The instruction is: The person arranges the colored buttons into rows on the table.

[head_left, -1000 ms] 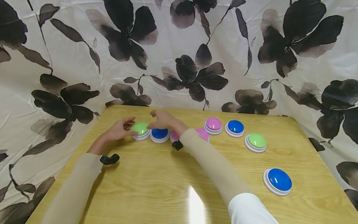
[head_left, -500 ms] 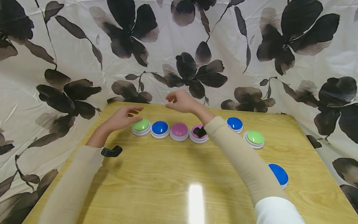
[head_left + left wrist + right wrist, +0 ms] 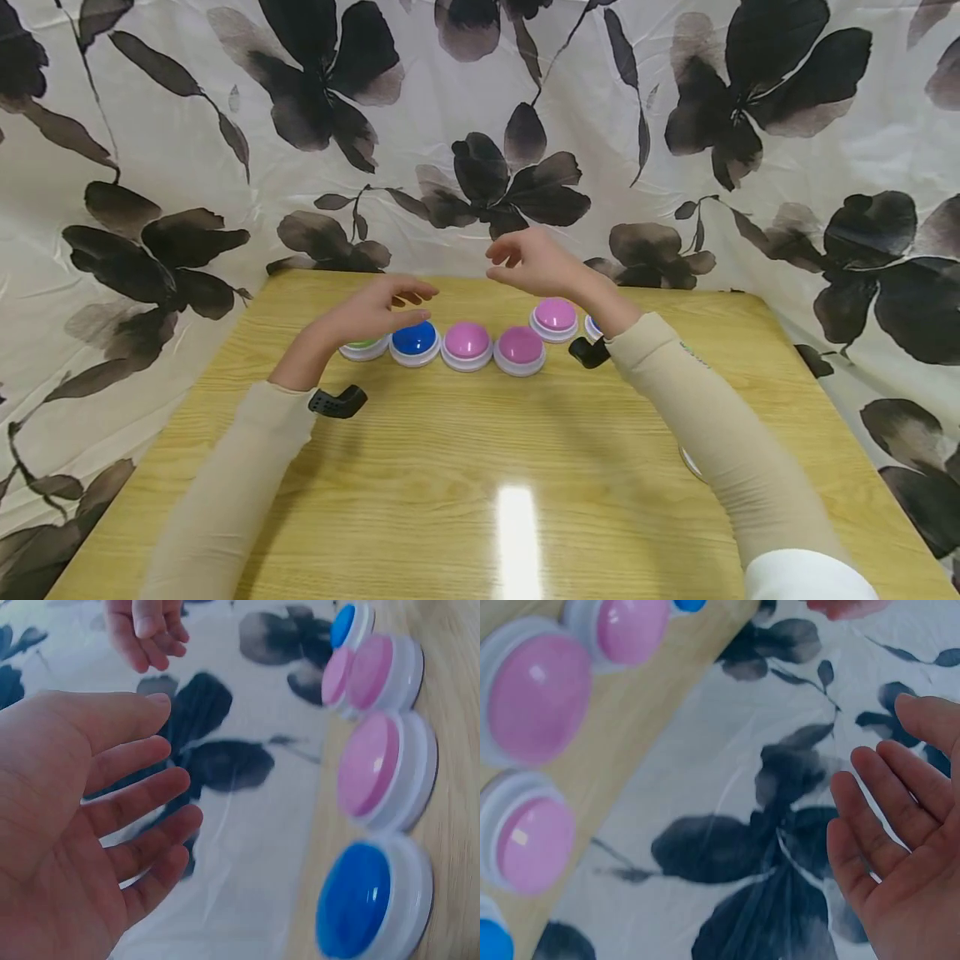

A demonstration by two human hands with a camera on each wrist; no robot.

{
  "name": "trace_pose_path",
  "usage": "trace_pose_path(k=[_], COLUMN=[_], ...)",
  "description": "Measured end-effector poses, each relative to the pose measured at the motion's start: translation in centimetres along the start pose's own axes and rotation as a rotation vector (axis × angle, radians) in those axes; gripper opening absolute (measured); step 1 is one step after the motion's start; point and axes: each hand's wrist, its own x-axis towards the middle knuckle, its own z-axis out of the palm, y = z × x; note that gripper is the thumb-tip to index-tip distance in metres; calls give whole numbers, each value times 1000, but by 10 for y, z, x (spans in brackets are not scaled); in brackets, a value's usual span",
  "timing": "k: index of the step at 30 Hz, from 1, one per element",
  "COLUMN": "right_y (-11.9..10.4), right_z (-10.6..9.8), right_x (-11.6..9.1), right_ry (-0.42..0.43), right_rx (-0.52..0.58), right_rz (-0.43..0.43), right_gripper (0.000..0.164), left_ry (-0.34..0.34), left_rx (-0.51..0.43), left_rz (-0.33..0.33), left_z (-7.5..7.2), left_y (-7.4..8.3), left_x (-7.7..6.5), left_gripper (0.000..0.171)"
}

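Observation:
My left hand (image 3: pixel 371 312) hovers over the left end of a row of push buttons, holding nothing, its fingers relaxed and slightly bent. Beneath it are a green button (image 3: pixel 363 347), mostly hidden, and a blue button (image 3: pixel 414 340). To their right sit a pink button (image 3: pixel 467 343) and another pink button (image 3: pixel 520 348). My right hand (image 3: pixel 543 265) is raised above the back of the table, empty, fingers loosely bent; the left wrist view shows its fingers hanging. Behind the row is a third pink button (image 3: pixel 556 317). A blue button (image 3: pixel 592 327) is partly covered by the right wrist.
The wooden table (image 3: pixel 420 483) has a bright light reflection near its front. A floral curtain (image 3: pixel 420 108) stands behind the table and along both sides. A white button base (image 3: pixel 692 463) peeks out beside the right sleeve. Each wrist wears a black device (image 3: pixel 337 402).
My right hand has lifted off the left end of the row and moved right and up. The left hand has left the green button's side and shifted right, above the blue one.

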Motion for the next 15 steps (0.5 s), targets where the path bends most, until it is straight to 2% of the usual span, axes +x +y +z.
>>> trace_pose_path(k=[7,12,15], right_y=[14,26,35], right_z=[-21,-33,-41], right_x=[-47,-84,-105], right_ry=[6,65,85], right_rx=[12,0,-15], right_rz=[53,55,91], right_gripper=[31,27,27], left_ry=[-43,-70,-93], left_rx=[-55,-97,-104], left_rz=[39,96,117], left_z=[31,55,68], left_y=[23,36,43], left_x=[21,35,43], left_gripper=[40,37,36])
